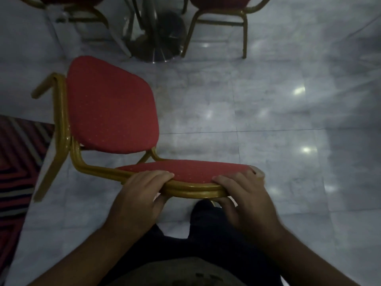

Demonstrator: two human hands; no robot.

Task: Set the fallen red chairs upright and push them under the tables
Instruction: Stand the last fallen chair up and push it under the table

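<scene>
Left hand (140, 190) and right hand (245, 195) grip the red chair (111, 112) backrest rim

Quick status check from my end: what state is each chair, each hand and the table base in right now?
Nearest red chair: on its legs, held by its backrest, not under a table.
Left hand: closed on the backrest's top edge.
Right hand: closed on the same edge.
Far right chair: upright beside the table base.
Far left chair: upright, mostly cropped.
Table base: standing on the floor.
</scene>
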